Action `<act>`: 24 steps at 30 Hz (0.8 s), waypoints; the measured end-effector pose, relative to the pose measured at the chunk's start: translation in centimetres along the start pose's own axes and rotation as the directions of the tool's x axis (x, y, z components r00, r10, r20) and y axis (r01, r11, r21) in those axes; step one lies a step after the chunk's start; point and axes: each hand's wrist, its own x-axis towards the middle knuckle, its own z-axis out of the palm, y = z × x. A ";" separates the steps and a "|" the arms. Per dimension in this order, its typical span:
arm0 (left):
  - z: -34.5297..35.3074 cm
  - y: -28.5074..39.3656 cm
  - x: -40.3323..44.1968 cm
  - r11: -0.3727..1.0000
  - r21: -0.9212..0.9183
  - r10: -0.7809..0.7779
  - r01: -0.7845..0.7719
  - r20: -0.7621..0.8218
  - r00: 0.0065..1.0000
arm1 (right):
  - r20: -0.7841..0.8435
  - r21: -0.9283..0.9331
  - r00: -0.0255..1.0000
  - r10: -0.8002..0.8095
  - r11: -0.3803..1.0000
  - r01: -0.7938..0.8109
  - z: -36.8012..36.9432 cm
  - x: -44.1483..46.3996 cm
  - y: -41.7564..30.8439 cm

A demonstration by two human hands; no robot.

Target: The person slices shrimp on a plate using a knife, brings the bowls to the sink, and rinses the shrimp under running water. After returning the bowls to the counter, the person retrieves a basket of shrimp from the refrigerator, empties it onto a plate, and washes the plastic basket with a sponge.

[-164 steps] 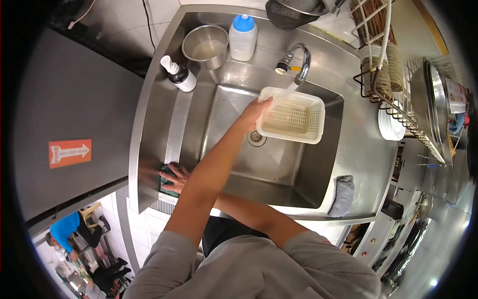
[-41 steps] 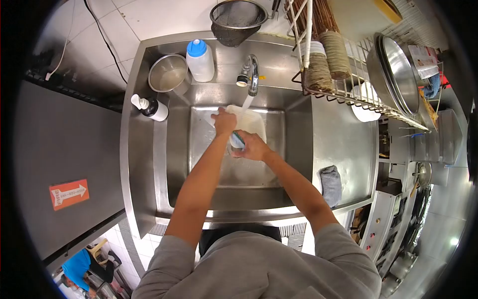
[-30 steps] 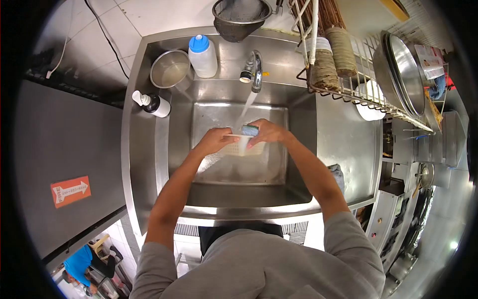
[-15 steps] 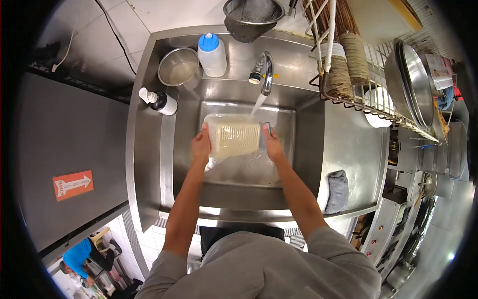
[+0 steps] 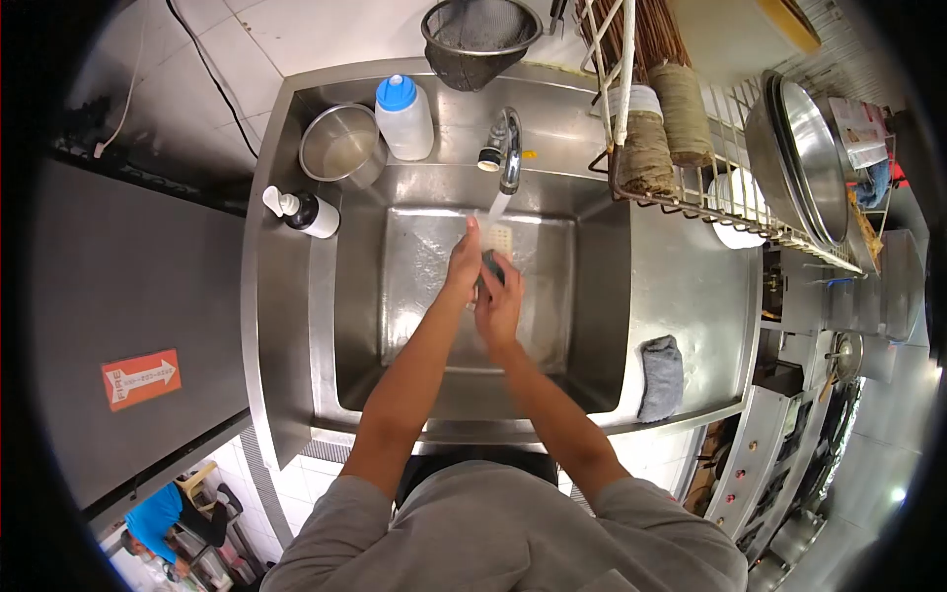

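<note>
Over the steel sink [image 5: 409,335], my left hand [image 5: 464,264] grips a cream ribbed plastic container [image 5: 501,238], now turned narrow side toward me. Much of the container is hidden by both hands. My right hand [image 5: 499,304] is closed around a dark scouring pad [image 5: 490,266] and has it against the container's near part. Water [image 5: 498,207] runs from the tap [image 5: 510,158] just beyond my fingers.
A blue-capped bottle [image 5: 405,123], a steel pot [image 5: 342,148] and a pump bottle [image 5: 308,212] stand along the sink's rim. A grey cloth [image 5: 661,378] lies on the right drainboard. Above it juts a wire rack [image 5: 730,202]. A mesh strainer [image 5: 480,39] hangs behind.
The container has turned from lying broad side up to narrow side up. My hands have come together at the middle of the sink, the right one bringing the scouring pad across.
</note>
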 end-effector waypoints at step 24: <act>-5.1 -4.9 2.6 0.879 0.451 0.297 -0.156 -0.262 0.918 | 0.083 0.239 0.987 0.136 0.959 -0.152 2.7 4.0 6.9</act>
